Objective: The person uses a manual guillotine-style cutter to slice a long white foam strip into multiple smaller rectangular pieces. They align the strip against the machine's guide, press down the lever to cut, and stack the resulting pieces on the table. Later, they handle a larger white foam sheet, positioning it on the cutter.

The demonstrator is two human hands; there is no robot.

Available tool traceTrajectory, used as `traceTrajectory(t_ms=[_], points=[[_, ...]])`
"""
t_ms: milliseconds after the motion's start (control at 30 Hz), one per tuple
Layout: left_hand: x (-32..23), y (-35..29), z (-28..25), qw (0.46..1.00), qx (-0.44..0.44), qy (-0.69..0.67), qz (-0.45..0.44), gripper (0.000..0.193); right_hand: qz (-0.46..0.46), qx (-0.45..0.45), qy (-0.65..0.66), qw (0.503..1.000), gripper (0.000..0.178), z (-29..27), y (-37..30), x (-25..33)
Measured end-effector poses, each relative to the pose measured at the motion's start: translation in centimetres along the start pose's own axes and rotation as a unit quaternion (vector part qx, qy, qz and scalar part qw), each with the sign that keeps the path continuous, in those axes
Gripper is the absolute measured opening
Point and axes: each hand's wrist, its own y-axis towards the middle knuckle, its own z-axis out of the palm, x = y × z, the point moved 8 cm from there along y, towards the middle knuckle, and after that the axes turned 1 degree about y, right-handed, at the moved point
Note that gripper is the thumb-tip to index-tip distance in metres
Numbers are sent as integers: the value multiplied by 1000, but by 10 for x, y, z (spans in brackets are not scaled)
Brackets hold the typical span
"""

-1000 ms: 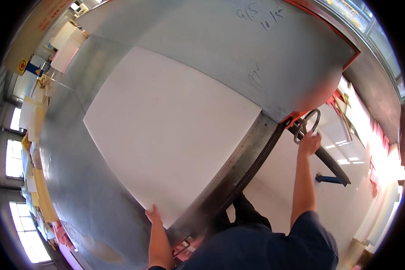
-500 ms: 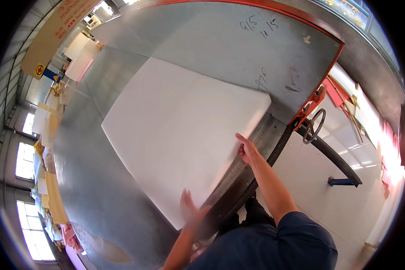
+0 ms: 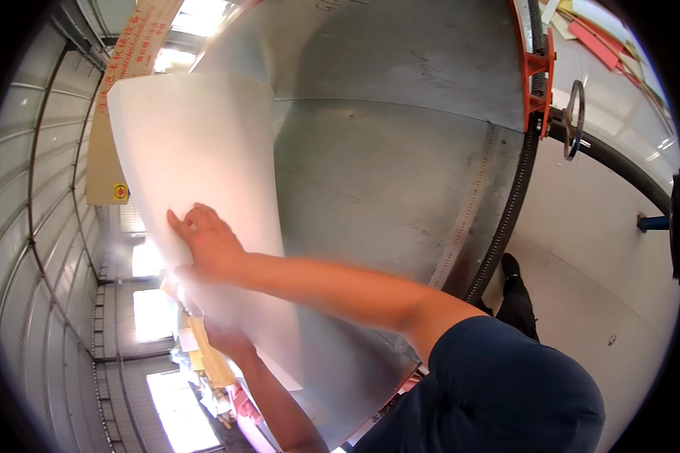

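A large white sheet, like foam or board, stands tilted at the left side of the metal table. My right hand reaches across to it, palm side against its face, with thumb and fingers apart. Lower down, my left hand is at the sheet's near left edge. Blur and the sheet hide its fingertips, so its grip does not show.
The grey metal table spans the middle, with a perforated strip and dark toothed rail along its right edge. An orange bracket and handwheel stand at the upper right. Stacked material lies beyond the left side.
The white sheet has moved from flat on the table to the left and is now tilted up. Both hands have moved left with it, and my view has turned left.
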Motion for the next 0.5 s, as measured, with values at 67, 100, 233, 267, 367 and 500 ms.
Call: traceTrajectory(t_ms=[67, 100, 233, 267, 367, 500], points=[[-2, 9, -4, 1000, -11, -15, -16, 59, -9, 18, 14, 1000, 102, 15, 10, 9], [1, 11, -8, 999, -16, -20, -24, 58, -11, 25, 10, 1000, 103, 24, 11, 14], [16, 17, -18, 996, -24, -79, -43, 57, -4, 56, 13, 998, 104, 45, 11, 23], [19, 18, -20, 993, -23, -103, -45, 57, -2, 58, 15, 998, 103, 47, 12, 24], [25, 17, -29, 993, -42, -98, -52, 57, -2, 82, 19, 996, 101, 48, 9, 27], [20, 10, -28, 990, -52, -102, -82, 59, 3, 93, 28, 995, 100, 52, 6, 28]])
